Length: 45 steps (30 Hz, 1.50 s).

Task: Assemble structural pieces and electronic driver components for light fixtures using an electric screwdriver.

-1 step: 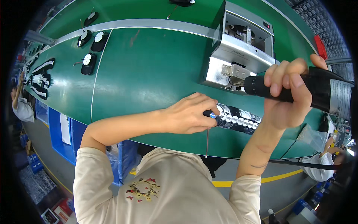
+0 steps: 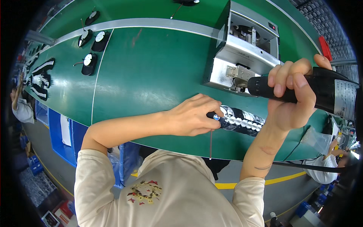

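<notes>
The left hand [image 2: 194,115] pinches a black end piece [image 2: 212,115]; from it, the row of black-and-silver parts [image 2: 244,121] runs toward 4 o'clock on the tabletop [image 2: 151,75]; the right hand [image 2: 293,90] wraps the black power driver [image 2: 321,92], nose toward 9 o'clock at the metal machine [image 2: 247,51]; step in hand, apparently: tip engagement there; next move calls for steady axial alignment.

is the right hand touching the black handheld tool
Touching. The head view shows the right hand wrapped around the body of the black handheld tool, with no gap between them.
</notes>
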Available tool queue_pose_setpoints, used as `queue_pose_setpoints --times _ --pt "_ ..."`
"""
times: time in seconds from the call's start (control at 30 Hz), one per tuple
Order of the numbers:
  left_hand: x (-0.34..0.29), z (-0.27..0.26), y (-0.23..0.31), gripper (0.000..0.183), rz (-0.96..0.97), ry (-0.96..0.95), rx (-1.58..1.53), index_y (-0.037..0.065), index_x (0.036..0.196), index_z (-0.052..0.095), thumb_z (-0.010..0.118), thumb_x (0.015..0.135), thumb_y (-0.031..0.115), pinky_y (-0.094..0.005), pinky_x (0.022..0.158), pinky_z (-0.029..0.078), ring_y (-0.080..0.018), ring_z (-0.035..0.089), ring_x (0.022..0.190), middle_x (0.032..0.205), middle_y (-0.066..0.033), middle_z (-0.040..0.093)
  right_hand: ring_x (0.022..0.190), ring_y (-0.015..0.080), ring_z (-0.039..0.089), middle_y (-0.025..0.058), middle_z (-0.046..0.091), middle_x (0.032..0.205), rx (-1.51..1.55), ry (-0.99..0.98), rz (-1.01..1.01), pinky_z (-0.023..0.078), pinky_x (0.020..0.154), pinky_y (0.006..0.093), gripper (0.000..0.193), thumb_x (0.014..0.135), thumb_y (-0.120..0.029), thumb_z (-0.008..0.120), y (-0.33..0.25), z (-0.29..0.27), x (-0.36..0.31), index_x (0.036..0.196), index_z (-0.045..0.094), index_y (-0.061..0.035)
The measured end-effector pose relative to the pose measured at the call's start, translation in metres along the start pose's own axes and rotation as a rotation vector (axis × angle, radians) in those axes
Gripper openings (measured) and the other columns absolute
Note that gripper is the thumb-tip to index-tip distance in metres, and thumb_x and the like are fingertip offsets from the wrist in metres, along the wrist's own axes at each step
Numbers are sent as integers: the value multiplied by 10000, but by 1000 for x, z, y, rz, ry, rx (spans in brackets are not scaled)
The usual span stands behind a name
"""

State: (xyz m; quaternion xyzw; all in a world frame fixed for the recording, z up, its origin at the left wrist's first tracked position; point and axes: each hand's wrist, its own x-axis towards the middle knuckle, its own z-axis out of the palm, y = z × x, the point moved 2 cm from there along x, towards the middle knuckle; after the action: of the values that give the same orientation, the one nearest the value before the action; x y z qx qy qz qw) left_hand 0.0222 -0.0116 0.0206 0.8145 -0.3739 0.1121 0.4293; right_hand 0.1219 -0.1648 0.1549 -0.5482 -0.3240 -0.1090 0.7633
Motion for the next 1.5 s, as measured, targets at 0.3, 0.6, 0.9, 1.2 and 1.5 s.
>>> queue_pose_setpoints --times 0.3,0.6,0.9,1.2,1.5 --pt "-6 3 -4 151 -2 50 -57 137 824 674 761 707 96 -427 917 437 -271 574 1085 1080 -37 604 472 125 403 42 449 700 -69 -169 93 399 513 325 421 816 -67 515 8 8 1 1234 467 -55" --pt "-6 1 -6 89 -21 37 -68 135 806 711 777 748 145 -422 924 460 -291 610 1114 1052 -34 622 436 167 475 49 462 597 61 -38 169 435 444 341 402 804 -17 621 -13 10 -52 1156 428 -44" --pt "-7 -1 -6 87 -36 30 -83 124 810 717 772 751 156 -431 940 457 -297 600 1124 1049 -44 626 432 134 435 39 457 662 -7 -116 155 415 482 325 388 803 -2 577 1 18 -67 1144 408 -79" --pt "-8 -1 -5 120 -18 46 -78 128 832 704 753 722 128 -420 937 440 -273 583 1082 1077 -47 605 515 175 501 39 491 623 -44 -193 198 486 534 343 410 791 42 679 -1 20 -67 1081 403 -46" --pt "-8 2 -7 158 18 38 -40 135 849 679 755 713 112 -412 934 438 -256 572 1055 1080 -42 590 513 109 391 16 399 694 53 -17 -14 380 553 307 442 852 -94 506 2 8 -2 1293 491 -93"
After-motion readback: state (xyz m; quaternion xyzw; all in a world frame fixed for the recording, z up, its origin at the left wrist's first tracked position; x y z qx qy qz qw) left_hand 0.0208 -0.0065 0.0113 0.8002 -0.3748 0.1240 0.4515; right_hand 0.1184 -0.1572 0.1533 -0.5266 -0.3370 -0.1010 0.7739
